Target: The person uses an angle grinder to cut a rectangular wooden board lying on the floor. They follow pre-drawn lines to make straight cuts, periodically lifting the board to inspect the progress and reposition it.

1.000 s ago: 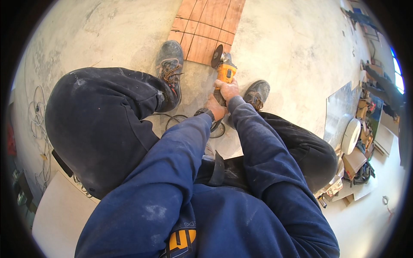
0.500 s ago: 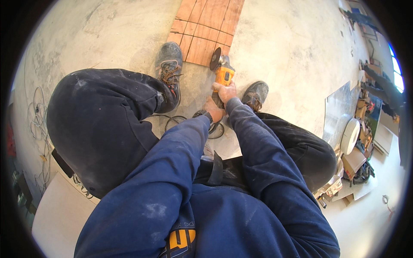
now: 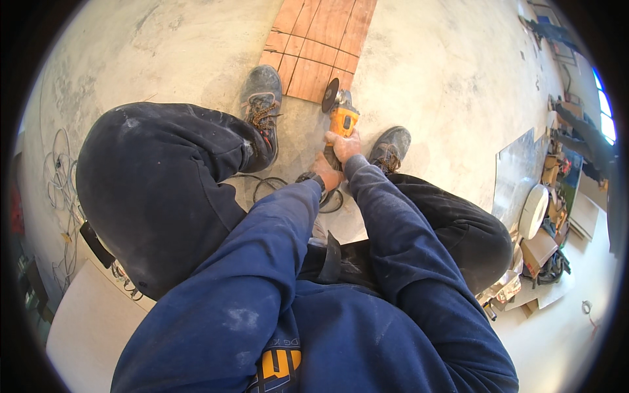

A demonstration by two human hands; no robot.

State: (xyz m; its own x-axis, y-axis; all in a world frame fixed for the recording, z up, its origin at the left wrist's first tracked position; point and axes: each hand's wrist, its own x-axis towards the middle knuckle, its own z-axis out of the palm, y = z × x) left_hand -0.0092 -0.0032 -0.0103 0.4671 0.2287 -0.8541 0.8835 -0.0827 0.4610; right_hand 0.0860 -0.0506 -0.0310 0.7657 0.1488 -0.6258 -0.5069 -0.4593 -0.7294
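Observation:
Both my hands are wrapped round a yellow and black angle grinder (image 3: 343, 120) between my shoes. My right hand (image 3: 343, 144) grips the body just behind the yellow housing. Lower and nearer to me, my left hand (image 3: 327, 171) is closed on the rear of the handle. A thin dark cutting disc (image 3: 330, 95) stands on edge at the tool's far end, at the near edge of a wooden board (image 3: 312, 72). Dark lines cross the board in a grid. Whether the disc touches the wood I cannot tell.
A black cable (image 3: 267, 186) loops on the floor by my left hand. My left shoe (image 3: 261, 98) is against the board's corner; my right shoe (image 3: 391, 148) is right of the grinder. Grey cables (image 3: 60, 173) lie far left. Cardboard, a white roll (image 3: 534, 211) and a metal sheet (image 3: 513, 173) are at right.
The grinder and both hands have shifted slightly nearer to me, with the disc a little lower in the picture. My grip on the tool is the same.

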